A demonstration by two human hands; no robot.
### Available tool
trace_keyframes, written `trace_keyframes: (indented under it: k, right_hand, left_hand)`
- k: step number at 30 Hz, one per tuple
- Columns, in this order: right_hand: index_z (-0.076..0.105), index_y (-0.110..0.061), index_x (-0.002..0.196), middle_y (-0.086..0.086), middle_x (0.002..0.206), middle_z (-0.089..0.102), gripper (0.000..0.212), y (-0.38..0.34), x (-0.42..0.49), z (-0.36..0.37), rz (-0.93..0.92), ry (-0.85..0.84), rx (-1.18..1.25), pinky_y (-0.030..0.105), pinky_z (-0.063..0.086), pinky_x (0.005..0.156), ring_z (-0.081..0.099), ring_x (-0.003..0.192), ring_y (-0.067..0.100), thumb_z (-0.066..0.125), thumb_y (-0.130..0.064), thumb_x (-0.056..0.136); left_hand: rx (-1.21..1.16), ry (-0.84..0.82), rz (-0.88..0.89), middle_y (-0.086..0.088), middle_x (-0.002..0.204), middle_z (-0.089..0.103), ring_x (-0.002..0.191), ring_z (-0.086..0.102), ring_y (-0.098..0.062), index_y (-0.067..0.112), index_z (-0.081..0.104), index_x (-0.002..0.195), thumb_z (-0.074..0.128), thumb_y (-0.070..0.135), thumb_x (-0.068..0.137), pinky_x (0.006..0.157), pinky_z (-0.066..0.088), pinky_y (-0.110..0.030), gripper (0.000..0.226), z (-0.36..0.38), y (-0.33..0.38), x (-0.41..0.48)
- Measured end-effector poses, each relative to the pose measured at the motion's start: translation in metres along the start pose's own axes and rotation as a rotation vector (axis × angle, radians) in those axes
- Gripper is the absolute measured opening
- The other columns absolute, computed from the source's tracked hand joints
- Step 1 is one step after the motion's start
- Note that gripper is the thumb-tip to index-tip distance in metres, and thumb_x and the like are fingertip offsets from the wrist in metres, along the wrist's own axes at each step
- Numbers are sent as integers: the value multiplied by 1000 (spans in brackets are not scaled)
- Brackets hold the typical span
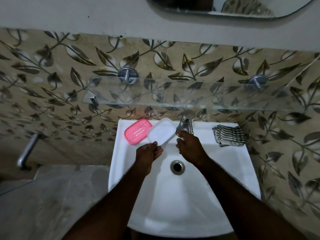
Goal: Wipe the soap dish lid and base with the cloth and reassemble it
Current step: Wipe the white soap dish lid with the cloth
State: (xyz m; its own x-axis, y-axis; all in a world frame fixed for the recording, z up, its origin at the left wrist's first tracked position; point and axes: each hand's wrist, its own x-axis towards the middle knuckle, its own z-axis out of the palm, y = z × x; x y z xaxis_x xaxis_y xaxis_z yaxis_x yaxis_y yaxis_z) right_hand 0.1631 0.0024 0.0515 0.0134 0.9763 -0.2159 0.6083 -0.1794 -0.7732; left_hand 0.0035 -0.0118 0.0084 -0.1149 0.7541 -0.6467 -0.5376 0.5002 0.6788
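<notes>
My left hand (148, 153) grips the near edge of the white translucent soap dish lid (161, 131) and holds it tilted above the back of the white sink (230, 158). The pink soap dish base (137, 131), with slots in its floor, lies on the sink's back left ledge, just left of the lid. My right hand (189, 148) hovers below the tap (186, 125), fingers loosely curled, with nothing visible in it. The striped black-and-white cloth (230, 135) lies folded on the sink's back right ledge, apart from both hands.
A glass shelf (173, 94) on two chrome brackets juts out from the leaf-patterned tile wall above the sink. The drain (177, 167) sits in the middle of the basin. A chrome pipe (27, 151) sticks out at the left. A mirror (225, 7) hangs at the top.
</notes>
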Motion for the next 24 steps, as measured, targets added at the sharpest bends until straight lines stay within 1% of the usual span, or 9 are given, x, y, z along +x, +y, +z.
trace_keyframes:
  k: [2,6,9,11,13,16,19,21,24]
  right_hand:
    - [54,-11,133,12,124,64,39,0,0,0,-11,-16,23,49,53,92,65,101,27,52,-17,95]
    - [45,-18,142,13,120,63,50,-3,2,1,7,-66,95,47,49,98,52,94,16,51,-33,95]
    - [45,-18,144,11,119,65,44,-14,-5,-3,-69,-80,72,41,51,93,64,98,21,47,-28,101]
    - [48,-17,141,9,121,66,42,-17,-8,-4,-121,-88,56,38,48,96,64,107,25,45,-31,102]
    - [54,-16,135,9,124,65,44,-19,-10,-5,-116,-91,83,43,48,99,63,110,27,44,-41,100]
    - [61,-22,110,1,110,66,47,-25,-14,-11,-37,-91,182,44,50,94,64,103,22,45,-62,92]
    - [54,-23,88,-3,95,61,62,-31,-18,-20,66,-95,316,44,49,90,63,97,23,44,-82,72]
    - [50,-20,86,-1,90,59,63,-31,-19,-22,96,-68,370,44,51,86,63,92,24,53,-79,65]
    - [50,-30,92,3,103,61,50,-27,-21,-22,85,-60,395,39,50,78,60,89,22,69,-62,59]
  left_hand:
    - [10,-4,38,-19,86,66,79,67,-28,-2,61,86,60,8,93,69,60,-25,13,-7,2,-10]
    - [66,4,103,-21,91,68,84,69,-28,-5,61,95,59,9,93,73,60,-27,14,-20,8,-26]
    - [170,-32,153,-22,90,69,83,70,-27,-6,62,94,58,8,94,76,60,-27,15,-28,12,-36]
    - [235,-42,193,-23,89,68,83,70,-28,-3,63,89,58,6,93,77,60,-28,11,-30,13,-42]
    - [258,-36,220,-22,87,68,83,70,-28,0,64,87,58,4,93,75,60,-28,9,-30,14,-46]
    - [292,-45,283,-17,82,66,83,68,-28,1,64,88,57,1,92,74,60,-27,7,-28,15,-51]
    - [320,-67,367,-11,79,64,84,66,-28,8,62,86,57,-3,91,75,58,-29,13,-22,16,-57]
    - [348,-86,388,-10,83,64,86,66,-28,9,62,91,57,-3,91,76,56,-31,14,-16,18,-62]
    - [495,-175,368,-2,102,70,99,66,-20,16,60,116,67,11,87,84,54,-35,30,-9,22,-68]
